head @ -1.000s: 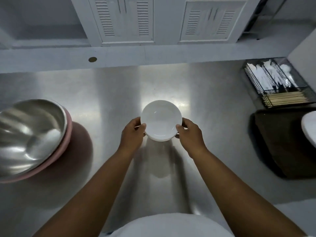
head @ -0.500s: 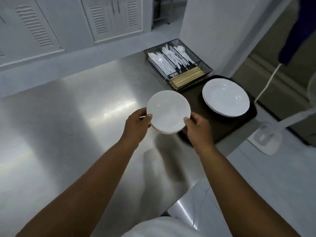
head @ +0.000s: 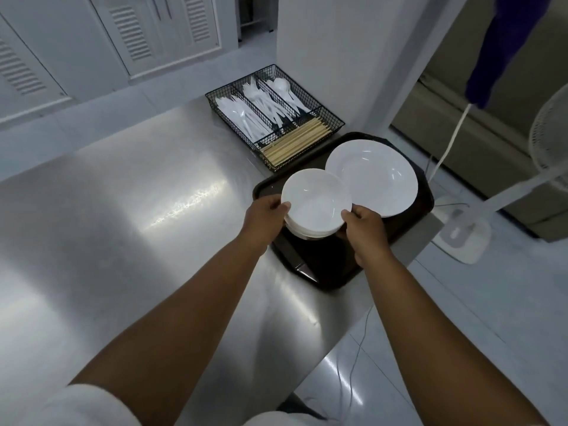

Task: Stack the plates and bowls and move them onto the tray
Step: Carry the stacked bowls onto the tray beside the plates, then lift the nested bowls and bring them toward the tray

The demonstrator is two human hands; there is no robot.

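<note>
A stack of small white bowls (head: 315,202) is held between both my hands above the near-left part of the dark brown tray (head: 335,272). My left hand (head: 264,218) grips the stack's left rim and my right hand (head: 364,226) grips its right rim. Whether the stack touches the tray cannot be told. A stack of larger white plates (head: 373,176) rests on the far right part of the tray, close beside the bowls.
A black wire cutlery basket (head: 273,113) with white plastic utensils and wooden chopsticks stands just behind the tray. The steel table (head: 123,210) ends right of the tray. A white fan (head: 461,238) stands on the floor beyond the edge.
My view swung right from the metal mixing bowl to the tray. Both hands carried the bowl stack rightward, from over the bare steel to above the tray.
</note>
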